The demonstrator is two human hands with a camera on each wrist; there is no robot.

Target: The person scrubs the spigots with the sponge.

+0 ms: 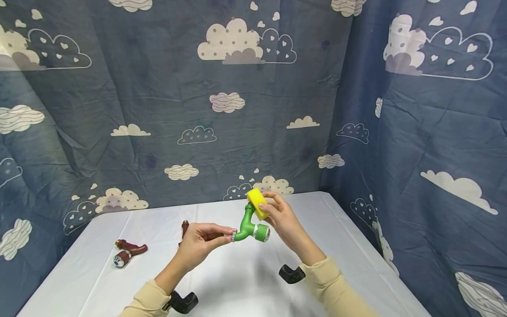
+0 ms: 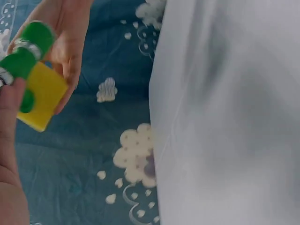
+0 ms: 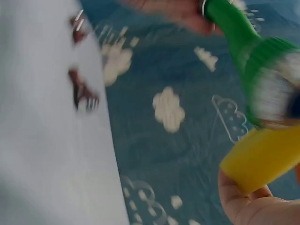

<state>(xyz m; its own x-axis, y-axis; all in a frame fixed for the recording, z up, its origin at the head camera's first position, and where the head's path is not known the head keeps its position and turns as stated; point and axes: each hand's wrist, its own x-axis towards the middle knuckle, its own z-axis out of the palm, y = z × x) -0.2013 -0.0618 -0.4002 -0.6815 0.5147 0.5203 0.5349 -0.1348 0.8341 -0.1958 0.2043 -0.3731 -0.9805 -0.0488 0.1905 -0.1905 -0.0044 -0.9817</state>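
Note:
A green faucet (image 1: pixel 246 225) with a ribbed knob is held up above the table. My left hand (image 1: pixel 203 242) pinches its silver-ringed spout end between thumb and fingers. In my right hand (image 1: pixel 282 218) is a yellow sponge (image 1: pixel 257 203), gripped between thumb and fingers and lying against the faucet's upper end. From the left wrist view, the sponge (image 2: pixel 47 93) sits behind the green faucet (image 2: pixel 33 44). The right wrist view shows the faucet's knob (image 3: pixel 272 84) close over the sponge (image 3: pixel 260 159).
On the white table (image 1: pixel 237 281), a dark red faucet (image 1: pixel 128 252) lies at the left. Another dark red faucet (image 1: pixel 184 228) is partly hidden behind my left hand. Black wrist camera mounts (image 1: pixel 292 274) hang by both sleeves. A blue cloud-patterned curtain (image 1: pixel 253 149) surrounds the table.

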